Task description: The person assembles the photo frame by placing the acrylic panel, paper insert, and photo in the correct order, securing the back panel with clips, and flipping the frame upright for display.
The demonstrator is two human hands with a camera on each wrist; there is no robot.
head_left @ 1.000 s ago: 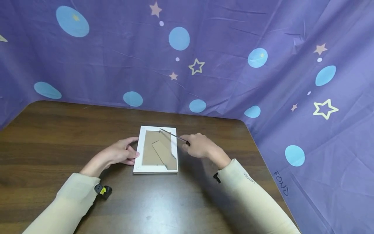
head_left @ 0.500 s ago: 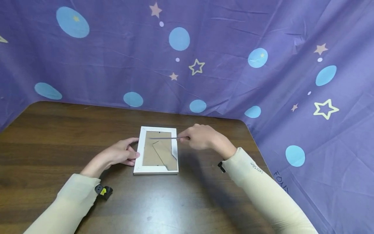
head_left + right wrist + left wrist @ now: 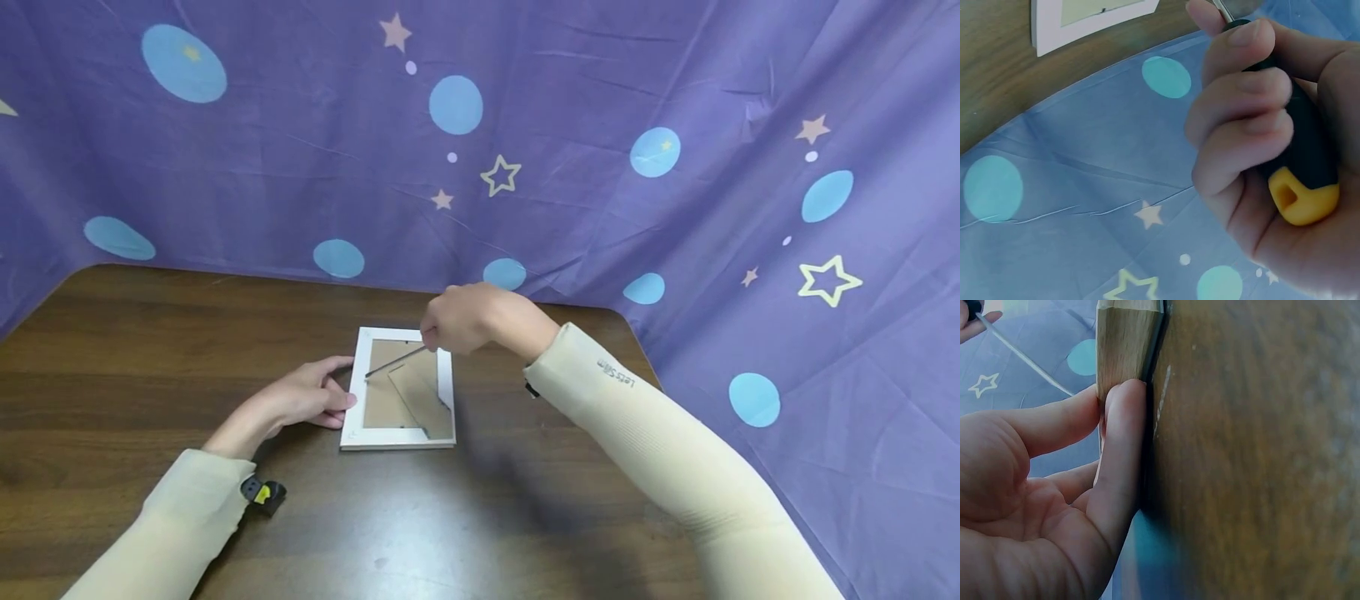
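Frame [image 3: 397, 437] face down on desk [image 3: 225, 350], back up, between the hands. Left hand [image 3: 306, 393] braces its left edge, fingers fairly straight and pressed to the side, not wrapped round. Right hand [image 3: 463, 320] curled firmly about screwdriver [image 3: 397, 362], held over the upper part, shaft slanting down to the inner left border; whether the tip touches, can't tell. Step in hand, by my reading: working at whatever pins the backing [image 3: 381, 400]. Next move likely calls for seating the tip under a catch and levering gently, frame held steady. Materials: border white, smooth, flat; side edge shows pale wood grain. Backing tan, board-like, with a slanted stand flap [image 3: 422, 398]. Screwdriver shaft thin, straight, metallic; handle [image 3: 1305, 137] rounded, black, with yellow end. Desk dark brown, grained, glossy under the light.
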